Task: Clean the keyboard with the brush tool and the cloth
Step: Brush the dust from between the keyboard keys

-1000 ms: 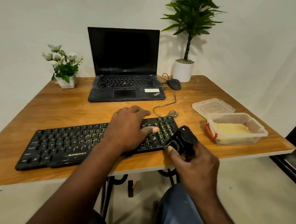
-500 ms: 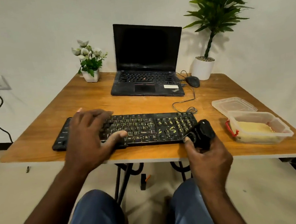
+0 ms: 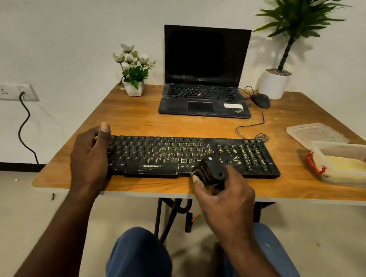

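Observation:
A black keyboard (image 3: 190, 155) smeared with yellow-green marks lies along the front of the wooden table (image 3: 135, 118). My left hand (image 3: 90, 156) covers its left end, thumb at the far corner and fingers curled around the edge. A small black brush tool (image 3: 211, 173) is gripped by my right hand (image 3: 226, 199) and held at the keyboard's front edge, right of the middle. The yellow cloth (image 3: 345, 167) lies inside an open clear plastic box (image 3: 334, 146) at the right.
The box's lid (image 3: 315, 133) lies just behind it. A shut-off laptop (image 3: 206, 91), a wired mouse (image 3: 261, 100), a small flower pot (image 3: 133, 76) and a tall potted plant (image 3: 275, 82) stand at the back. My knees are under the front table edge.
My left hand has slid from the keyboard's right part to its left end. My right hand with the brush has moved left along the front edge. My view has turned left.

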Action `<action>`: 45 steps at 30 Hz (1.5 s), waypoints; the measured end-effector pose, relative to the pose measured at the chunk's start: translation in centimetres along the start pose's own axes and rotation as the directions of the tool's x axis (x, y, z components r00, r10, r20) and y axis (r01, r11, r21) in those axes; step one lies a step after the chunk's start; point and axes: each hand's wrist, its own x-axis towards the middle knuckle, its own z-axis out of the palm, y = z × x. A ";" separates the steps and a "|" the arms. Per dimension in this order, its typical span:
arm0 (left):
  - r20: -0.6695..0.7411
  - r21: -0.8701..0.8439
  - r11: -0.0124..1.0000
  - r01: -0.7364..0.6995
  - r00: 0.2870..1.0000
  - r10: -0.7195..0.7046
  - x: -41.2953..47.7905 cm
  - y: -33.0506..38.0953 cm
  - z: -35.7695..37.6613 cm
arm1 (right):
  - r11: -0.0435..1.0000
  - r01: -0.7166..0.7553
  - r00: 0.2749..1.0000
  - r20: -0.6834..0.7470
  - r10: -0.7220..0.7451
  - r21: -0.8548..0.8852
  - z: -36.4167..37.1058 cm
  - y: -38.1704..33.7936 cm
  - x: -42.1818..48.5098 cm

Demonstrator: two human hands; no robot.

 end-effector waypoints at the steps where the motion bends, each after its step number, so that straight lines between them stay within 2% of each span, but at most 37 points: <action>1: 0.012 -0.059 0.997 0.047 0.999 -0.047 0.2 -0.3 -0.3 | 1.000 -0.018 0.999 -0.031 0.018 0.004 0.3 0.0 0.0; 4: 0.026 -0.113 0.986 0.121 0.993 -0.119 0.3 -0.4 -0.7 | 0.999 -0.040 0.999 -0.036 0.040 0.011 1.0 -0.2 -0.3; 7: 0.050 -0.022 0.997 0.077 0.996 -0.076 -0.2 0.4 -0.2 | 1.000 0.009 0.998 0.056 -0.010 0.022 1.9 -1.5 -0.5; 10: 0.064 0.065 0.998 0.004 0.998 -0.008 -0.3 0.4 0.1 | 0.999 -0.016 1.000 0.020 0.016 0.030 2.3 -1.8 -0.5; 12: 0.068 0.067 0.998 0.002 0.998 -0.007 0.0 -0.2 0.1 | 0.999 -0.024 0.999 0.027 0.023 0.028 2.7 -2.1 -0.7; 15: 0.065 0.062 0.998 -0.006 0.998 0.002 0.0 -0.5 0.1 | 0.998 0.045 0.993 0.104 -0.050 0.050 3.4 -3.1 -1.3; 19: 0.069 0.047 0.999 0.003 0.998 -0.006 0.0 -0.6 0.1 | 0.996 -0.002 0.999 0.051 -0.002 0.086 3.9 -3.0 -1.5; 21: 0.064 0.040 0.999 0.003 0.998 -0.006 -0.1 -0.6 0.0 | 0.995 0.020 0.995 0.098 -0.030 0.094 4.4 -3.5 -1.7; 24: 0.067 -0.004 0.999 0.037 0.997 -0.036 0.0 -0.3 0.0 | 0.990 0.074 0.983 0.156 -0.092 0.116 5.3 -4.8 -1.7; 28: 0.076 -0.163 0.975 0.152 0.987 -0.141 0.3 -0.4 -0.7 | 0.995 0.048 0.994 0.098 -0.056 0.085 6.4 -4.8 -1.4; 31: 0.099 -0.277 0.936 0.217 0.975 -0.197 0.5 -0.3 -1.4 | 0.991 0.110 0.972 0.200 -0.122 0.071 7.6 -6.5 -1.5; 33: 0.108 -0.308 0.920 0.244 0.969 -0.221 0.4 -0.2 -1.7 | 0.990 0.124 0.968 0.213 -0.135 0.064 8.3 -7.3 -1.2; 36: 0.115 -0.336 0.905 0.262 0.965 -0.237 0.4 -0.1 -1.8 | 0.993 0.101 0.977 0.184 -0.111 0.065 9.4 -7.9 -1.2; 39: 0.096 -0.356 0.899 0.257 0.966 -0.238 0.6 -0.5 -1.7 | 0.984 0.168 0.947 0.268 -0.178 0.060 10.7 -9.0 -1.5; 43: 0.070 -0.361 0.904 0.229 0.973 -0.219 0.7 -1.0 -1.4 | 0.990 0.091 0.962 0.246 -0.116 0.107 12.2 -10.4 -0.6; 45: 0.059 -0.357 0.908 0.220 0.975 -0.213 0.8 -1.1 -1.4 | 0.991 0.094 0.948 0.296 -0.119 0.098 12.7 -10.8 -0.8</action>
